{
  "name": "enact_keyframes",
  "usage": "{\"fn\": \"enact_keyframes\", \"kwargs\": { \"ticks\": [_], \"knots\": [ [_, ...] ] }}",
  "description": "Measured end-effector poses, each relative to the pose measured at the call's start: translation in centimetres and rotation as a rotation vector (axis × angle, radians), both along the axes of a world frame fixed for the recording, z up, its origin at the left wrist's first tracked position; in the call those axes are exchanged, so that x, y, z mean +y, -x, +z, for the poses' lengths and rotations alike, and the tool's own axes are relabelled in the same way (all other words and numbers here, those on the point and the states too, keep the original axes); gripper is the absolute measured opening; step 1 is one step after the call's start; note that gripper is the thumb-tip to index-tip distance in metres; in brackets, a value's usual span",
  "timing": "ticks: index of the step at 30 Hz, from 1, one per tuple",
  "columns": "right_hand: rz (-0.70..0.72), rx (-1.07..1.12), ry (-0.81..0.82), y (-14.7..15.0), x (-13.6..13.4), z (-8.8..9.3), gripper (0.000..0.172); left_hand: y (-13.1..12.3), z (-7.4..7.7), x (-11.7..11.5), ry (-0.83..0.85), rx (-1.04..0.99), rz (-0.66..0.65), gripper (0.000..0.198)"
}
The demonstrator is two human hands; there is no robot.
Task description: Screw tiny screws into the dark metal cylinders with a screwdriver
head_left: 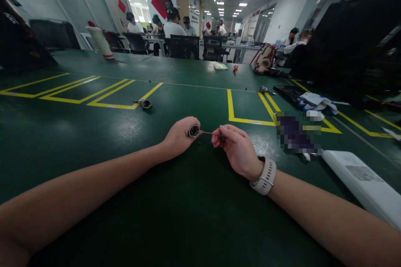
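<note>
My left hand (181,135) is closed around a small round metal cup-like part (193,131), its dark hollow end facing me. Between the fingertips of my right hand (233,144) is a thin metal rod (208,133), whose far tip meets the rim of that part; whether it goes inside I cannot tell. A tiny dark piece (199,143) lies on the green table just below the metal part. Farther off to the left, a similar metal part with a stem (145,103) rests on its side by the yellow tape.
Yellow tape outlines mark the green table (125,217). To the right are a white power bank-like box (357,179), a blurred dark object (294,135), a white-and-blue cloth (316,103) and another metal part (263,89). A tall pale cup (100,41) stands far left. People sit beyond.
</note>
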State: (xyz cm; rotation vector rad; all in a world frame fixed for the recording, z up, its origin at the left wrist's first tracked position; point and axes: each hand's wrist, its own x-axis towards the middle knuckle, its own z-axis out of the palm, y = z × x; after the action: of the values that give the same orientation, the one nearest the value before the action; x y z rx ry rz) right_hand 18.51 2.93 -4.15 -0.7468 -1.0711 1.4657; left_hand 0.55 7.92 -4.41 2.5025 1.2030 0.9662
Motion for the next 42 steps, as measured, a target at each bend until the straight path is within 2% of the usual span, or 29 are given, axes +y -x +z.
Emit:
{"fn": "enact_keyframes", "kwargs": {
  "ticks": [3,6,12,15,18,21,24,26,31,36,40,42],
  "knots": [
    [-0.076,-0.207,-0.173,0.1,-0.5,-0.1,0.02,0.1,-0.2,0.1,-0.023,0.091,0.014,0.012],
    [-0.057,-0.301,-0.211,0.2,-0.8,-0.1,0.022,0.2,-0.3,0.1,-0.046,0.152,0.011,0.012],
    [0.025,0.023,0.026,-0.1,0.0,0.0,0.019,0.0,-0.1,-0.2,-0.053,0.01,-0.054,0.016],
    [0.064,0.097,0.103,-0.1,0.4,0.0,0.02,0.0,-0.1,-0.2,-0.035,-0.052,-0.093,0.017],
    [0.013,0.077,0.048,-0.1,0.2,-0.2,0.02,0.0,-0.1,0.0,-0.016,-0.032,-0.066,0.016],
    [-0.06,-0.062,-0.092,0.0,-0.2,-0.3,0.018,0.0,-0.1,0.1,-0.014,0.063,-0.013,0.013],
    [-0.055,-0.179,-0.149,0.1,-0.4,-0.4,0.018,0.0,0.0,-0.1,-0.036,0.169,0.008,0.012],
    [-0.038,-0.147,-0.111,0.1,-0.4,-0.3,0.018,-0.1,0.1,-0.2,-0.05,0.175,0.01,0.012],
    [-0.008,0.024,0.043,0.0,-0.1,0.1,0.019,0.0,0.1,-0.3,-0.039,0.034,-0.048,0.016],
    [-0.003,0.069,0.057,0.0,0.1,0.1,0.019,-0.1,0.2,-0.1,-0.003,-0.064,-0.086,0.016],
    [0.0,0.093,0.089,0.1,0.1,0.0,0.019,-0.1,-0.1,0.1,0.026,-0.1,-0.063,0.017],
    [-0.022,0.068,0.051,0.1,0.0,0.0,0.019,-0.1,-0.2,0.2,0.012,-0.083,-0.042,0.017]
  ]
}}
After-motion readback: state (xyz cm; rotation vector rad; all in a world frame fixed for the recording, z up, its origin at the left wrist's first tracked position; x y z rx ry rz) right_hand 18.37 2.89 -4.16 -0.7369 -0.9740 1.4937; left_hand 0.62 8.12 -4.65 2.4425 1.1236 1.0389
